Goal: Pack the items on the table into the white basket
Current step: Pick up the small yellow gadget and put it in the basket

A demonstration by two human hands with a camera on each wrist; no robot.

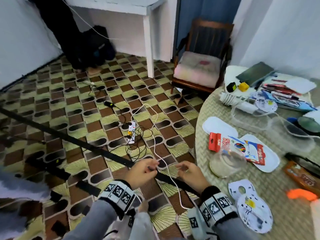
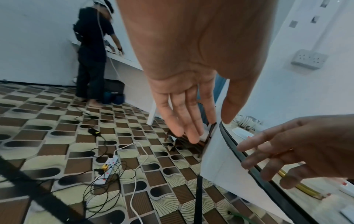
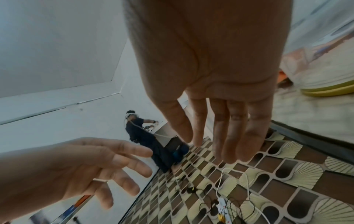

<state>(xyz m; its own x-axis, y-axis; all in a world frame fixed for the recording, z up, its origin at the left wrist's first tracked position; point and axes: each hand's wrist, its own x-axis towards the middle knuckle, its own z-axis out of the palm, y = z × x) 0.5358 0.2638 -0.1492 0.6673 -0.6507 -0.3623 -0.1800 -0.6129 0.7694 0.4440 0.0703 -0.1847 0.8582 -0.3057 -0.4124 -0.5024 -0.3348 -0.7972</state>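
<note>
Flooring of patterned brown and green carpet (image 1: 97,108) fills the left of the head view, and a white power strip (image 1: 132,131) with tangled black leads is seen lying on it. A white cable (image 1: 170,179) runs from the strip toward the person and passes between the two hands. The left hand (image 1: 142,171) is held over the carpet, off the table edge; in the head view its fingers seem curled at the cable, but in both wrist views its fingers (image 2: 184,121) are spread and nothing is gripped, so it is recorded as released. The right hand (image 1: 189,173) is held just beside it, apart from it, nearer the table; its fingers (image 3: 229,136) are seen straight and relaxed, holding nothing. To the right, the round table (image 1: 223,193) under a quilted cloth carries the items: a clear jar (image 1: 227,161), a red pencil packet (image 1: 237,148) on white cut-out shapes (image 1: 220,127), and clear tubs (image 1: 249,118). The white basket (image 1: 230,99) stands at the far side of the table, well apart from both hands, with a yellow cube (image 1: 243,86) at its rim.
</note>
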